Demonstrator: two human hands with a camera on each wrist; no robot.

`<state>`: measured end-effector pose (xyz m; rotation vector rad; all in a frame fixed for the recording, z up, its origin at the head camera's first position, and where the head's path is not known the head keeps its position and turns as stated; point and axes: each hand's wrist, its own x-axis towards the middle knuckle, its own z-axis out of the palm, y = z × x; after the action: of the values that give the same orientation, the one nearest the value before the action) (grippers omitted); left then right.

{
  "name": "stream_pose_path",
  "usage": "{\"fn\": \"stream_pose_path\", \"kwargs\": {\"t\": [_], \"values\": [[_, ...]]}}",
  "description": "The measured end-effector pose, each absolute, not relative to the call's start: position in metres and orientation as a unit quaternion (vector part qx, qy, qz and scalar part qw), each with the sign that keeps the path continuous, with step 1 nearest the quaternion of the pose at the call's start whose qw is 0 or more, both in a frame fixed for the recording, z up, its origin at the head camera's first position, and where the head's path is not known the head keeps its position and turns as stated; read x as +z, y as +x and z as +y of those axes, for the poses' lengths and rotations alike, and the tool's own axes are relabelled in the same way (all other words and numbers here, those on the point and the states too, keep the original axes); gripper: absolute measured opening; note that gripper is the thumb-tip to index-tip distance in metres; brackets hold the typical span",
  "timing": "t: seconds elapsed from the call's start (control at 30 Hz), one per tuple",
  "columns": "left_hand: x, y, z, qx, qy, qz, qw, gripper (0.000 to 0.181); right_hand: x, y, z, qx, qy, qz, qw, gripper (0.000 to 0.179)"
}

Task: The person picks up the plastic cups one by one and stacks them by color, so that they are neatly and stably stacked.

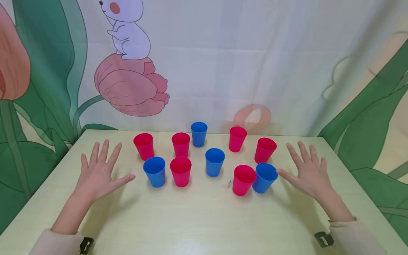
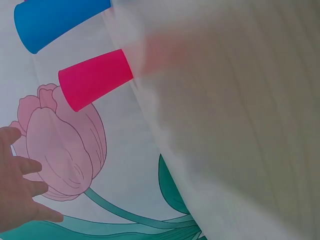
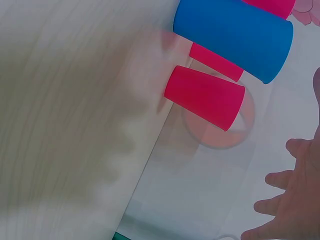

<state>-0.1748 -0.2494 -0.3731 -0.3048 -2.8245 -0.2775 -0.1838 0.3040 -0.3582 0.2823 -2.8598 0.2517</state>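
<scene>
red cups (image 1: 180, 172), six of them, and four blue cups (image 1: 215, 163) stand upright on our pale worktop (image 1: 178, 219). we have our left hand (image 1: 98, 173) and right hand (image 1: 310, 173) free beside them, fingers spread, right thumb near a blue cup (image 1: 265, 179). a mark on the dark strap (image 1: 85, 245) at our left cuff (image 1: 60, 242) looks too small to read.

Outspread left grip (image 1: 97, 177) and right grip (image 1: 309, 175) flank red cups (image 1: 180, 173) and blue cups (image 1: 215, 164).

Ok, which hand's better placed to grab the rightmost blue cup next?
Probably the right hand: it's open, its thumb tip close to the rightmost blue cup. The left hand is open too, but beyond the other cups.
</scene>
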Motion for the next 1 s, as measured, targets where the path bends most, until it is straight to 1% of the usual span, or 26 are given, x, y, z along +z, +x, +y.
{"fn": "stream_pose_path", "kwargs": {"t": [0.17, 0.6, 0.7, 0.8, 1.0], "values": [[-0.37, -0.178, -0.249, -0.097, -0.102, -0.98, 0.14, 0.099, -0.354, -0.187, 0.302, 0.08, 0.102, -0.984, 0.124, 0.087], [-0.373, -0.177, -0.247, -0.109, -0.098, -0.982, 0.123, 0.099, -0.355, -0.185, 0.294, 0.077, 0.118, -0.981, 0.136, 0.09], [-0.374, -0.177, -0.247, -0.108, -0.11, -0.978, 0.141, 0.096, -0.353, -0.183, 0.29, 0.084, 0.123, -0.98, 0.13, 0.09], [-0.374, -0.18, -0.247, -0.111, -0.125, -0.971, 0.172, 0.092, -0.352, -0.181, 0.286, 0.098, 0.133, -0.979, 0.123, 0.089], [-0.369, -0.195, -0.242, -0.138, -0.151, -0.955, 0.214, 0.088, -0.35, -0.181, 0.274, 0.134, 0.155, -0.97, 0.128, 0.083]]}}
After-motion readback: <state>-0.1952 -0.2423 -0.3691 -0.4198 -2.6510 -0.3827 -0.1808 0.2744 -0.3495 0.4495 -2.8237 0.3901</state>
